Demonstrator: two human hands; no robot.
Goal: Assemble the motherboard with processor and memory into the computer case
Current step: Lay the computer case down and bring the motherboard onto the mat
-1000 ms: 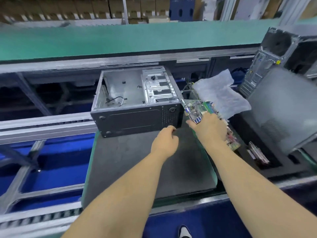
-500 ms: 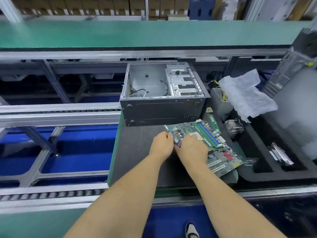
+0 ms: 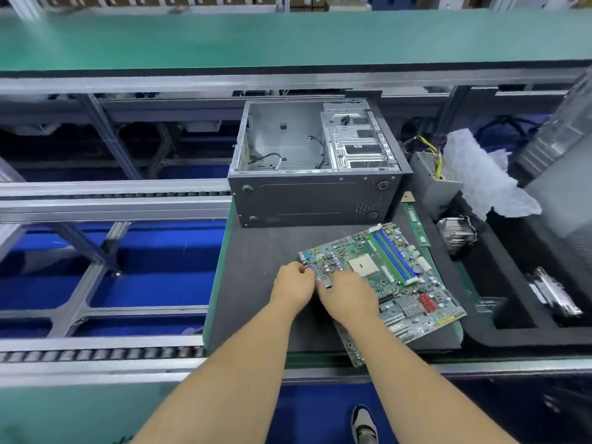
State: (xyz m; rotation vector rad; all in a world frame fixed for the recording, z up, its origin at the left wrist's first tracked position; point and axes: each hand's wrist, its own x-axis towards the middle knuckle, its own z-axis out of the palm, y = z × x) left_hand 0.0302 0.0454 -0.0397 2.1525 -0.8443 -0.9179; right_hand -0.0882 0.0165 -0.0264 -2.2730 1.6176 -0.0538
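Green motherboard [image 3: 389, 277] lying flat on the dark mat [image 3: 262, 283] of the tabletop, lower centre-right of the frame, its near corner jutting past the mat's front edge. Left hand [image 3: 293, 288] and right hand [image 3: 347, 298] close together at the board's left edge, fingers curled down onto its port side; fingertips hidden, so cannot tell how firmly either grips. Blue memory slots [image 3: 394, 256] running along the board's upper right, pale square processor socket [image 3: 365, 265] just left of them. Open computer case [image 3: 315, 200] on its side directly above the board in the frame, apart from it, bare metal interior facing up with loose black cables inside. Green memory stick [image 3: 416, 224] on the mat right of the case. Further right, grey power supply [image 3: 432, 184], crumpled white wrap [image 3: 483, 181] and finned heatsink [image 3: 456, 232] near a black foam tray [image 3: 519, 334]. Roller conveyor rails [image 3: 105, 200] across the left half
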